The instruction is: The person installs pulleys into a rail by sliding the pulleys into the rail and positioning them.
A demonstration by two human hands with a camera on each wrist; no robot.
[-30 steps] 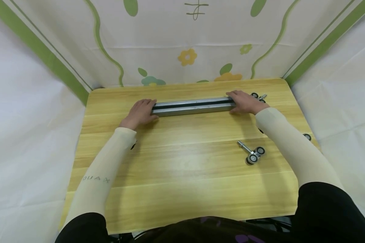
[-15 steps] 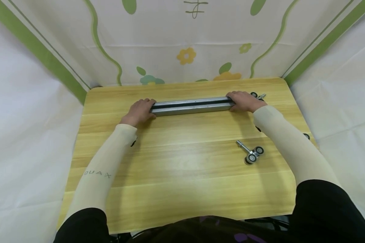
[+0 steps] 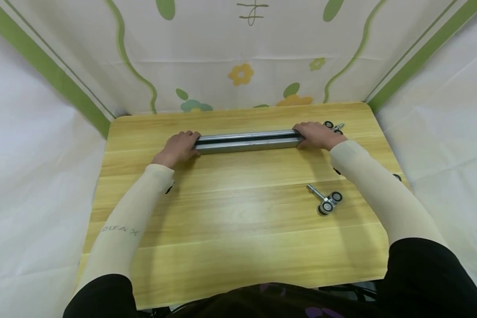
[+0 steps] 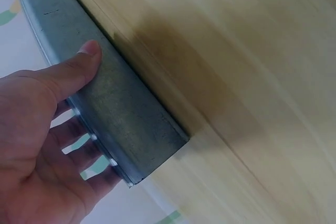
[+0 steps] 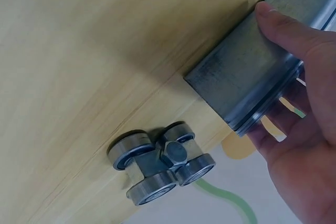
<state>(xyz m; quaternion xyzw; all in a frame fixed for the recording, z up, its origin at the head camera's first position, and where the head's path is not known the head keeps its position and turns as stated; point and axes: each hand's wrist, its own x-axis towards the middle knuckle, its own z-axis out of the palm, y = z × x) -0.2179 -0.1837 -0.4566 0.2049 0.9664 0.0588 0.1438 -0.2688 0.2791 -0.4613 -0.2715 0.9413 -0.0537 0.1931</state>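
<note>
- Grey metal between my fingers and thumbs: left hand (image 3: pixel 177 148) and right hand (image 3: pixel 319 134) grip opposite ends of the rail (image 3: pixel 246 146), near the table's (image 3: pixel 242 256) far edge.
- Hardly anything has shifted this past second (same hold, same spot), so I judge I'm steadying it.
- Its slot (image 3: pixel 246 138) is too dark inside to read.
- Beside my right hand, one roller carriage (image 5: pixel 149 164); nearer me, a bolted roller (image 3: pixel 327 205).
- My right sleeve (image 3: pixel 381 198) partly hides another wheel (image 3: pixel 398 177).

L sleeve (image 3: pixel 128 220) reads "?UAX", 1st ltr unclear.
</note>
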